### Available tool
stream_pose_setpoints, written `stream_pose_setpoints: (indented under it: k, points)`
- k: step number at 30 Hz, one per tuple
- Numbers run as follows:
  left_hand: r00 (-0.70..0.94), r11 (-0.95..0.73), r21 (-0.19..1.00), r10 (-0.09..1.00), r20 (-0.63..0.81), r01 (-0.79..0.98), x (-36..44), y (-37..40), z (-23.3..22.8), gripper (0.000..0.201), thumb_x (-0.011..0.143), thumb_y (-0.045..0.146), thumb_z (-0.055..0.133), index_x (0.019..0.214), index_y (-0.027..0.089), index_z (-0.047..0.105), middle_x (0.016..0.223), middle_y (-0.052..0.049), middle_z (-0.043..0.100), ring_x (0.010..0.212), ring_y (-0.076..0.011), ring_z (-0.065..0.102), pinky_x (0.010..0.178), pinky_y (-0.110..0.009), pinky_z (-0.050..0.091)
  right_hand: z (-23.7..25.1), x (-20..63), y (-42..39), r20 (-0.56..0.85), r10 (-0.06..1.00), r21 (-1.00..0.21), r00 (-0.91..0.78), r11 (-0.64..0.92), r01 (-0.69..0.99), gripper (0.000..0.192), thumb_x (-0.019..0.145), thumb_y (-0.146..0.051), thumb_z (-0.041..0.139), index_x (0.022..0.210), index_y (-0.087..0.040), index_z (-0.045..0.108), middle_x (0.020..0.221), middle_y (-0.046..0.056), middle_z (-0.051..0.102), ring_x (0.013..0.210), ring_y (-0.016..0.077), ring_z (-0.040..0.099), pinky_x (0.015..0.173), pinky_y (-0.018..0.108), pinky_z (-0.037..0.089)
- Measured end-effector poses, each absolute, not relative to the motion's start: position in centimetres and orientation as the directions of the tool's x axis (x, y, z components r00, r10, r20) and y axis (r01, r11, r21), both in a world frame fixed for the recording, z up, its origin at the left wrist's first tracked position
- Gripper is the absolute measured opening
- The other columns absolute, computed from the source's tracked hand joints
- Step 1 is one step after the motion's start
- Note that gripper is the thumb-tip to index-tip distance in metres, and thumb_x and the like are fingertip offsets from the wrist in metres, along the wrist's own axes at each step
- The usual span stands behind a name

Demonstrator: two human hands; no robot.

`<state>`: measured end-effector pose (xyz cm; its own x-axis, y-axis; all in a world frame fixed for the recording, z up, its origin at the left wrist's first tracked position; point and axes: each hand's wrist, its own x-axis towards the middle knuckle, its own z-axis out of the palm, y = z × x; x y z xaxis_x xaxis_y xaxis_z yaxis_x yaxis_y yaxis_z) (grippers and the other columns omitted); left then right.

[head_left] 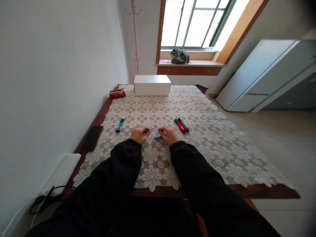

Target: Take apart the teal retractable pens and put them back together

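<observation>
My left hand (140,134) and my right hand (168,135) face each other low over the tablecloth, both with fingers pinched. Between their fingertips stretches a thin, pale pen refill (154,131). A small dark piece shows at my left fingers, too small to make out. Just below, a teal pen barrel (157,137) lies by my right hand, its right end hidden under the fingers. Left of my hands rest teal-and-black pens (120,125), side by side. To the right lies a group of several red and teal pens (181,125).
A white box (152,86) stands at the table's far edge, with a red packet (117,93) to its left. Along the left edge lie a black phone (91,139) and a white device (60,174) with cables. A lace tablecloth (209,148) covers the wooden table.
</observation>
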<state>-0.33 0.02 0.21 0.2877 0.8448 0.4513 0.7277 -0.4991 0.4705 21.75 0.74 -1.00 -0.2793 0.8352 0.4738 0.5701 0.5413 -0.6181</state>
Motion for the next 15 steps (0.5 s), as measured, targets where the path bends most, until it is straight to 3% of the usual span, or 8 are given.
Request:
stream_pose_setpoints:
  k: [15]
  points:
    - [0.311,-0.507,0.478,0.847,0.430,0.717,-0.32,-0.02,0.29,0.012,0.086,0.029,0.062,0.092,0.023,0.070,0.095,-0.004,0.072,0.098,-0.0224,0.060,0.091,-0.038,0.047,-1.04,21.72,0.80,0.460,0.841,-0.603,-0.285,0.532,0.595,0.015,0.089,-0.028,0.054,0.084,-0.023,0.067,0.086,0.004,0.069,0.084,0.0199,0.062,0.081,0.033,0.046]
